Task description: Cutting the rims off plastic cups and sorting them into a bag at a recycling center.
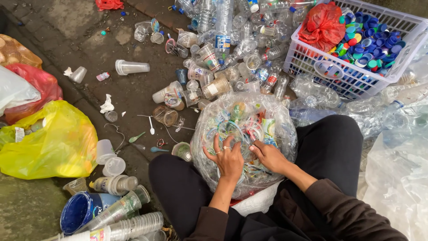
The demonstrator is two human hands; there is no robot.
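A clear plastic bag [272,107] stuffed with plastic cups and lids rests between my knees. My left hand [228,157], with rings on its fingers, lies spread on the bag's near side, fingers apart against the plastic. Just to its right, my right hand [268,156] pinches the bag's film in curled fingers. Both hands are close together at the bag's lower middle. My legs in black trousers [332,143] flank the bag.
A white basket [307,60] of coloured bottle caps with a red bag [323,24] stands at the upper right. Crushed bottles and cups [223,49] litter the ground ahead. A yellow bag [51,143], stacked cups [129,221] and a blue tub [80,209] lie left.
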